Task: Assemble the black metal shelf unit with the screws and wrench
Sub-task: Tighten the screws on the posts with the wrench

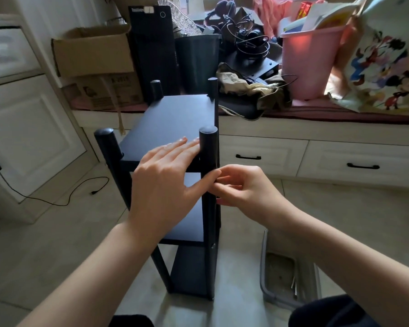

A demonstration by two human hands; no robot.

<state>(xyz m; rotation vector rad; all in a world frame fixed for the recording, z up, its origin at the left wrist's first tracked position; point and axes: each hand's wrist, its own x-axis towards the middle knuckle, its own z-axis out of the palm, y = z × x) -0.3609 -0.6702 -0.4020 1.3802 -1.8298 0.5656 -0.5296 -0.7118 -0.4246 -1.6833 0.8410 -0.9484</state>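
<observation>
Left grip flat on matte shelf.

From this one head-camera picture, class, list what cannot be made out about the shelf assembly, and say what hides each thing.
- Head view: whatever the right hand pinches at the near right post; curled fingers and the left thumb cover it.
- Head view: screws along that post; dark and too small.
- Head view: contents of the grey tray on the floor; blurred, partly behind the right forearm.
- Head view: the shelf unit's far feet; hidden by its own shelves.
</observation>
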